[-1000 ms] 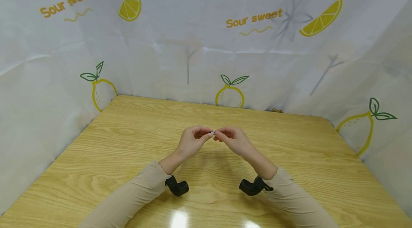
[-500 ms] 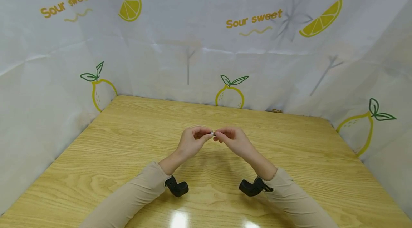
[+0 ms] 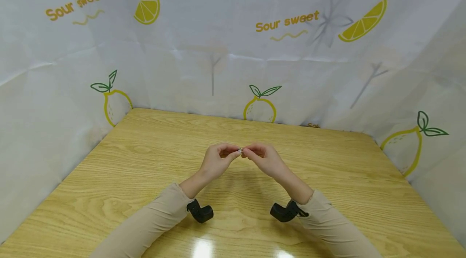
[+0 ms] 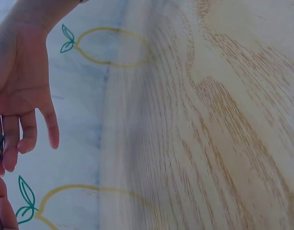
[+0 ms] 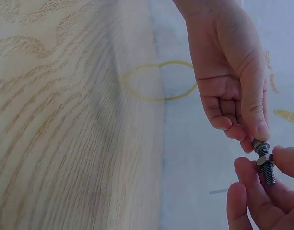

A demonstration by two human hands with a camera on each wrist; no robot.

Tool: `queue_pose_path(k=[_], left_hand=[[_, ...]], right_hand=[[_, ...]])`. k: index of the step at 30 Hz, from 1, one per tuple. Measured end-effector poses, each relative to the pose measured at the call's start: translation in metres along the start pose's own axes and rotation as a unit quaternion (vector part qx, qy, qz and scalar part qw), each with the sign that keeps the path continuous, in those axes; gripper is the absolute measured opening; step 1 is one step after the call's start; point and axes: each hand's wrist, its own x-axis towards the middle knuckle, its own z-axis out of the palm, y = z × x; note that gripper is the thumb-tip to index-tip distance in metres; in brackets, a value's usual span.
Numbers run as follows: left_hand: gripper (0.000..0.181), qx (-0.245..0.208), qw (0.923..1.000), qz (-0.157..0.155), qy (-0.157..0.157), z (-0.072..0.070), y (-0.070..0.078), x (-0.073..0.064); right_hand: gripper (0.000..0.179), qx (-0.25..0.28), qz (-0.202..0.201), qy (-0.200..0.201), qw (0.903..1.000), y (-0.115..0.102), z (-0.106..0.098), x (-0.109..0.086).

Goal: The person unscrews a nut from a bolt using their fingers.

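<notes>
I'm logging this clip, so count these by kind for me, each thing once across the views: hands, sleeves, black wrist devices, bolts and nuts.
Hands: 2, left hand and right hand
Sleeves: 2
Black wrist devices: 2
Bolt: 1
Nut: 1 plainly visible
Total: 8

A yellow-brown wood-grain desk (image 3: 164, 140) is spreading across the lower part of the head view, its far edge sloping slightly downward to the right and its far corners rounding off. Darker grain lines (image 4: 223, 103) are streaking its surface, waving and curving in both wrist views, where the wood is looking paler. Two white glare patches (image 3: 202, 248) are shining at the bottom of the head view, and soft shadows (image 3: 251, 177) are falling across the middle.
</notes>
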Motion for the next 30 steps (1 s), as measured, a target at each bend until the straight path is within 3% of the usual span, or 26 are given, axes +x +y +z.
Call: queue_pose_path(k=[9, 17, 22, 25, 30], left_hand=[[0.016, 0.004, 1.0, 0.007, 0.001, -0.0002, 0.0002, -0.0005], [0.016, 0.003, 1.0, -0.008, 0.003, -0.0001, 0.0024, -0.0017], [0.016, 0.003, 1.0, -0.003, 0.003, -0.0004, 0.0014, -0.0019], [0.016, -0.003, 1.0, -0.006, 0.003, -0.0004, 0.0011, -0.0015], [0.016, -0.005, 0.9999, -0.013, 0.003, -0.0002, 0.0005, -0.001]], right_hand=[[0.028, 0.005, -0.017, 0.024, 0.9995, 0.0017, 0.0, -0.0002], [0.032, 0.009, -0.008, -0.007, 0.9999, 0.0003, -0.001, 0.0012], [0.025, -0.002, -0.019, 0.009, 0.9998, 0.0004, -0.0005, -0.0002], [0.031, 0.006, -0.025, 0.016, 0.9995, 0.0006, -0.0004, -0.0004], [0.034, 0.011, 0.0, 0.002, 0.9999, 0.0, 0.0, 0.0014]])
